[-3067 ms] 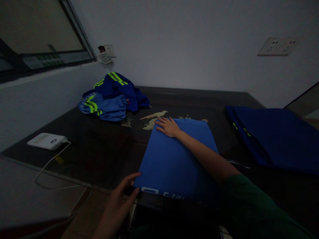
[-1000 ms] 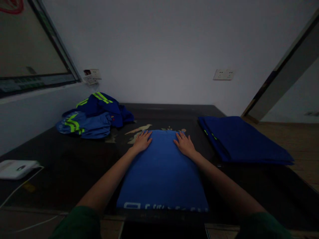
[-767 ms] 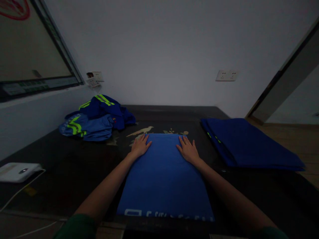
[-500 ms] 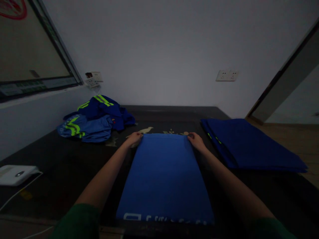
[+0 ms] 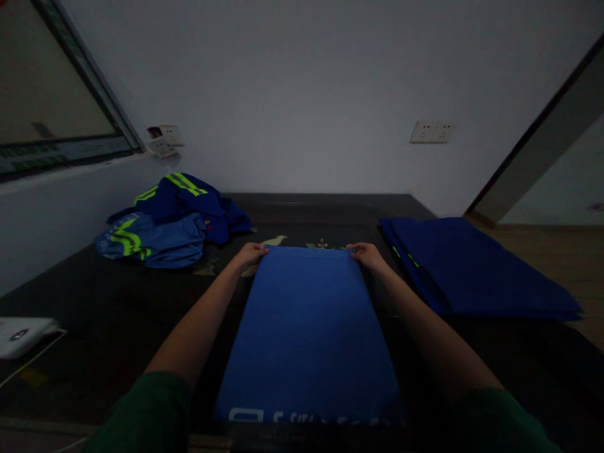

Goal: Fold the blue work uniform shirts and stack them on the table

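Observation:
A blue folded garment (image 5: 309,327) lies flat in front of me, narrower at its far edge, with pale lettering along the near edge. My left hand (image 5: 251,253) pinches its far left corner. At the far right corner, my right hand (image 5: 367,255) grips the cloth between thumb and fingers. Both arms reach forward along its sides. Whether the near edge hangs over the table is too dark to tell.
Crumpled blue clothes (image 5: 177,217) with yellow-green stripes lie at the back left. Folded dark-blue garments (image 5: 491,270) are stacked at the right. A white device (image 5: 23,333) with a cable sits at the left on the dark table (image 5: 117,302). Sockets (image 5: 431,132) are on the wall.
The far edge of the blue garment sits slightly higher in view, both hands still holding its corners. The whole view has shifted a little.

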A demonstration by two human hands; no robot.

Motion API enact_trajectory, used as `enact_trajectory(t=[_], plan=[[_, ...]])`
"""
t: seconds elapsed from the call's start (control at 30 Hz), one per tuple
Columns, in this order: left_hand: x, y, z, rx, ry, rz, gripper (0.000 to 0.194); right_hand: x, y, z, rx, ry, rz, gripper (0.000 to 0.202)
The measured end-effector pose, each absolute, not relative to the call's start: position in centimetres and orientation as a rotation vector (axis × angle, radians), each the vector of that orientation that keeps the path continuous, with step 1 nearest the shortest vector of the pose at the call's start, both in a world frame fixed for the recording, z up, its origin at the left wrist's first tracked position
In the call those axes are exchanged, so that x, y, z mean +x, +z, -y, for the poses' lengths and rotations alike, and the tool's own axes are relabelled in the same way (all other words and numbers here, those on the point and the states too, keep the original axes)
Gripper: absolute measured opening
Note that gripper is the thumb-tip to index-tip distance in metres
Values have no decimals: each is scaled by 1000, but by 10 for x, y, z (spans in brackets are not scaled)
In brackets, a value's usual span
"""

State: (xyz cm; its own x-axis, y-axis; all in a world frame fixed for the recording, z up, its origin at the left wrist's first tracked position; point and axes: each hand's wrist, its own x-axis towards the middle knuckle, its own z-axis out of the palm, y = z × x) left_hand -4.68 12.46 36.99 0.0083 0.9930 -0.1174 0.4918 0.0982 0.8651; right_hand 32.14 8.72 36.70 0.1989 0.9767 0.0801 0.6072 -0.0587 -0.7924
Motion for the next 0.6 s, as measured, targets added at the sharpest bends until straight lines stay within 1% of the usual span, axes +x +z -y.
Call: enact_trajectory(t=[0.1, 0.23, 0.37, 0.4, 0.5, 0.6], plan=[[-47, 367, -126, 1551, 842, -1684, 20, 322, 364, -87, -1774, 563, 1485, 31], [-44, 363, -126, 1677, 865, -1817, 16, 322, 360, -82, -1777, 449, 1520, 27], [-40, 362, -117, 1827, 840, -1924, 13, 315, 358, -72, -1859, 208, 1677, 27], [-37, 363, -113, 1854, 842, -1947, 16, 312, 360, -69, -1872, 111, 1716, 28], [-28, 366, -100, 2052, 873, -1974, 36, 298, 368, -58, -1839, -163, 1807, 37], [-16, 362, -88, 2419, 775, -1775, 41, 280, 371, -47, -1776, -177, 1944, 43]])
